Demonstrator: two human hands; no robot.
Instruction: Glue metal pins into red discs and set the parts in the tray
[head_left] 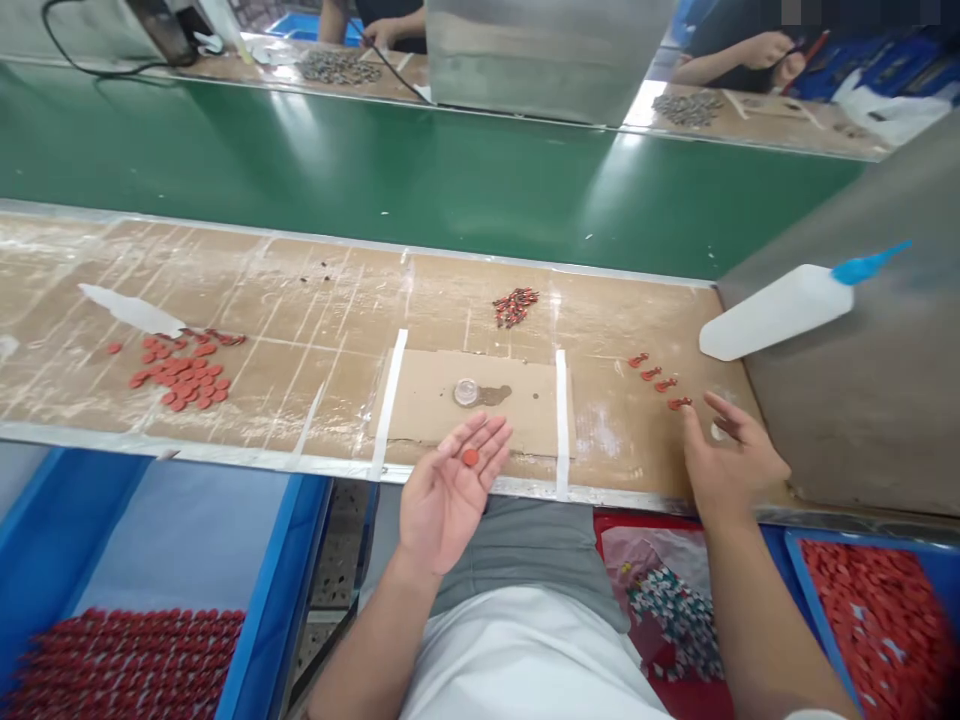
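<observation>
The left hand [450, 495] lies open, palm up, with a red disc [470, 457] resting loose on its palm, fingertips over the edge of a taped cardboard sheet [510, 430]. A small round clear dish [466, 392] sits on that sheet. The right hand [731, 455] is released and empty, fingers spread, just beside a row of four red pieces [651, 373] on the desk [315, 290]. More red discs [176, 370] lie in a loose pile far left, and a white squeeze bottle [776, 310] with a blue nozzle lies far right.

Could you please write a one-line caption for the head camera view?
A red disc rests on the upturned left hand, the right hand beside small red parts on a workbench.
</observation>
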